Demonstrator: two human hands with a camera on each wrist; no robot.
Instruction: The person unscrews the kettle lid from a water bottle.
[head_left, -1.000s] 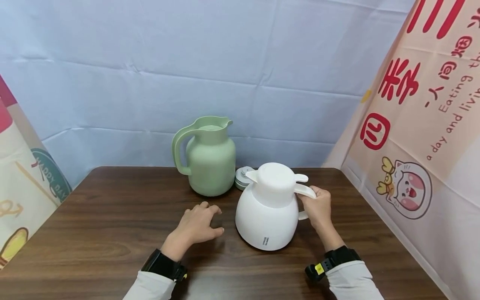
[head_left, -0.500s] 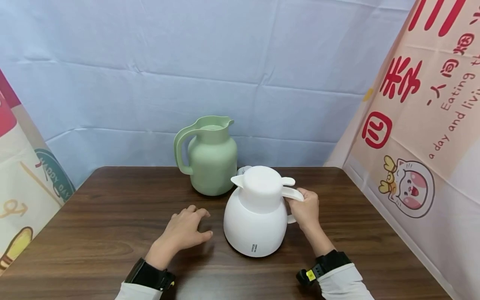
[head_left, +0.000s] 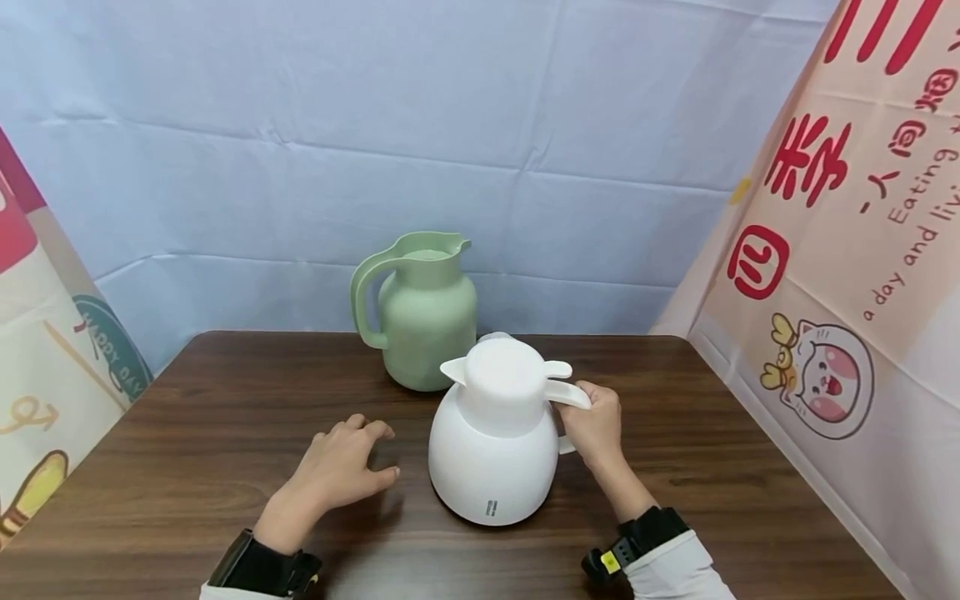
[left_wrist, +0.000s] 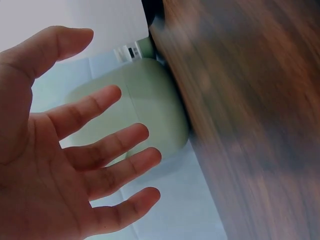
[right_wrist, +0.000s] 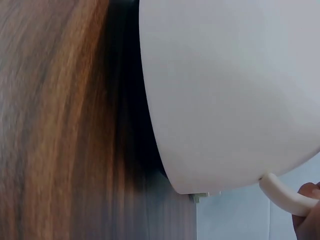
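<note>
A white thermos jug point(head_left: 491, 467) stands upright near the middle of the table, its spout to the left. My right hand point(head_left: 596, 425) grips the jug's handle on the right side; in the right wrist view the fingers point(right_wrist: 309, 192) wrap the lower part of the handle. To the left of the jug hovers my left hand point(head_left: 337, 467), fingers spread and relaxed, holding nothing. Its palm point(left_wrist: 35, 180) faces the jug side in the left wrist view. A green thermos jug point(head_left: 427, 325) with its handle to the left stands behind, near the table's back edge.
Behind the white jug, mostly hidden by it, is a small whitish round item point(head_left: 495, 336). The dark wood table point(head_left: 225, 433) ends at a pale blue cloth backdrop point(head_left: 300, 167). Printed cloths hang at the left point(head_left: 52, 358) and the right point(head_left: 825, 250).
The white jug has moved left and toward the front with my right hand on its handle, and it now covers most of the small round item. My left hand has drawn back left.
</note>
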